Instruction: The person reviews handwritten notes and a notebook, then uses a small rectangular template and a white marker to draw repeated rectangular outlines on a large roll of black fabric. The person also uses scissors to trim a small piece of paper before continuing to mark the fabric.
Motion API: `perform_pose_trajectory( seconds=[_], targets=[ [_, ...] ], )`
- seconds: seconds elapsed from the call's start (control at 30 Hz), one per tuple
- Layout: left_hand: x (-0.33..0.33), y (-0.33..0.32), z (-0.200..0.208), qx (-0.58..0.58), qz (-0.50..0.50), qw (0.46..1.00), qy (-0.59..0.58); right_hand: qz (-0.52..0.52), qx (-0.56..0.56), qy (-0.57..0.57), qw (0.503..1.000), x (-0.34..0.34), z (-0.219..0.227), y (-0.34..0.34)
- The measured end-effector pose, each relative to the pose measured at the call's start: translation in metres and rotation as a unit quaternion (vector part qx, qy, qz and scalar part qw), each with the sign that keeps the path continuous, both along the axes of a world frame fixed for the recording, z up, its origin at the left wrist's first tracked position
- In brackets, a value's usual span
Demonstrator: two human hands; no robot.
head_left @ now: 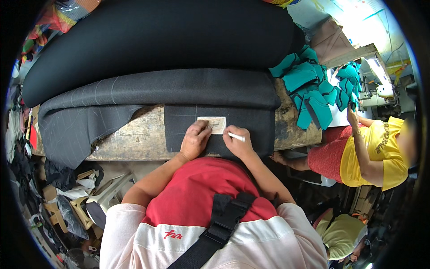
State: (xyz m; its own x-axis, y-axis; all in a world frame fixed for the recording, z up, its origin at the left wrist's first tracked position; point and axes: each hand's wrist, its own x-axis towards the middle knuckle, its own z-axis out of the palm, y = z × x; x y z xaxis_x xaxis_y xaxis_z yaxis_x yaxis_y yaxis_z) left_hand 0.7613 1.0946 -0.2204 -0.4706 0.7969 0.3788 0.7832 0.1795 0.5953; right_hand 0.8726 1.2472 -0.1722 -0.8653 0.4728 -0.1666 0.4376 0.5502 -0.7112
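Observation:
A small cream rectangular card [218,127] lies flat on a dark grey sheet of fabric [181,143] at the table's front edge. My left hand [195,138] is curled, its fingertips pressing the card's left part down. Between the closed fingers of my right hand [238,142] is a white pen [236,136], close to the card's right edge. The pen's tip is hidden by the fingers. Thin pale lines run across the fabric left of and above the card.
Behind the fabric lies a thick black roll [161,36]. Marked grey fabric [80,121] drapes over the wooden table [134,134] at left. Teal cut pieces [309,89] are heaped at right, near a sewing machine [383,92] where a person in yellow [367,152] sits.

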Motion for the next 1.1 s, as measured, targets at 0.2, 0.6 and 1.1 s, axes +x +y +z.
perform_pose_trajectory(
  seconds=[0.2, 0.6, 1.1],
  targets=[
    [0.012, -0.021, 0.002, 0.028, 0.038, 0.992, -0.113, 0.212, 0.225, 0.188, 0.932, -0.004, -0.015, 0.009],
    [0.008, -0.021, 0.004, -0.007, -0.024, 0.999, -0.031, 0.11, 0.118, 0.21, 0.964, -0.047, -0.035, 0.038],
    [0.008, 0.009, 0.004, -0.179, 0.024, 0.981, 0.07, 0.034, -0.092, 0.161, 0.982, -0.077, -0.02, 0.059]
  ],
)
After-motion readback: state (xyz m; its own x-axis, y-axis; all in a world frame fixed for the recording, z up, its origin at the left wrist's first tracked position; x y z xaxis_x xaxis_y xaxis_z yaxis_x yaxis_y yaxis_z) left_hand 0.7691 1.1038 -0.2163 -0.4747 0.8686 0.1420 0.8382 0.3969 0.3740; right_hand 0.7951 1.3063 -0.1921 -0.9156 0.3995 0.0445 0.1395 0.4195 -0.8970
